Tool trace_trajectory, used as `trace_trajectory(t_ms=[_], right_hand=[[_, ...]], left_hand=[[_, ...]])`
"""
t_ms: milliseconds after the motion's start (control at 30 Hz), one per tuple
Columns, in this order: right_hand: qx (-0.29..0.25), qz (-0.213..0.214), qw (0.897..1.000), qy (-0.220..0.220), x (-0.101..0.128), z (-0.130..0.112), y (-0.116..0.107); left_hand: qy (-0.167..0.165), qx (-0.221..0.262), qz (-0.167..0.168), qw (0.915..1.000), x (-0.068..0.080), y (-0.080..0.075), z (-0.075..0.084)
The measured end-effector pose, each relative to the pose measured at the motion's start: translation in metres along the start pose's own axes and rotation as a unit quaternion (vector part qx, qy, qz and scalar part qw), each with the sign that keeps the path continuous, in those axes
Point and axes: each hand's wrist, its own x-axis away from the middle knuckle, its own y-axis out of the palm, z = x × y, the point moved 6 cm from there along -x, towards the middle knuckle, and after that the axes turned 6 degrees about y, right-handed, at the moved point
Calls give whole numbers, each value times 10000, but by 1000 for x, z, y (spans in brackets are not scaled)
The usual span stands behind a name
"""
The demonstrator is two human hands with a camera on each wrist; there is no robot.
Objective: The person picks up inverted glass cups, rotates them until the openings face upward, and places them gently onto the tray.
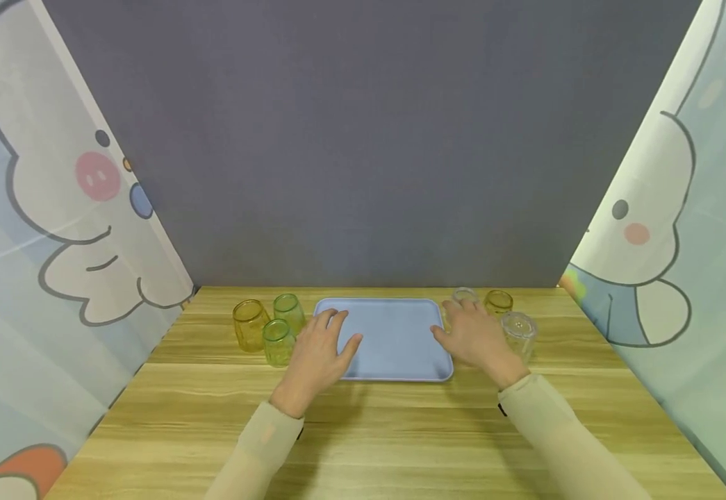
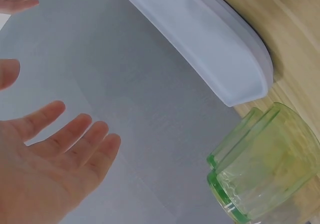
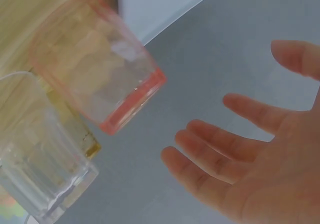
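On the worktop [image 1: 375,444], the blue tray [image 1: 388,340] lies with its long axis left to right. Your left hand [image 1: 319,351] hovers at its left end, your right hand [image 1: 474,337] at its right, fingers loosely spread, holding nothing. Green glasses [image 1: 277,351] stand just left of the tray, nearest your left hand; a clear glass [image 1: 519,330] stands to its right.

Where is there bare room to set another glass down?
Bare: the blue tray between the left hand and right hand, and the table in front of the tray, between the sleeves. Crowded: left of the tray, three glasses stand close; to its right, clustered glasses are partly hidden by the right hand.
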Motion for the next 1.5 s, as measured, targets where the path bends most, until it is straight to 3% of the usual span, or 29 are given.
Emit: trace_trajectory(t_ms=[633,1300,1500], right_hand=[[-80,-479,9965,685,-13,30,7],[-204,-669,9959,574,-13,41,21],[-392,-795,9943,592,-15,43,23]], left_hand=[[-49,327,40,9994,0,4,0],[-137,575,-66,9982,3,9,-3],[-376,847,-135,9956,4,13,-5]])
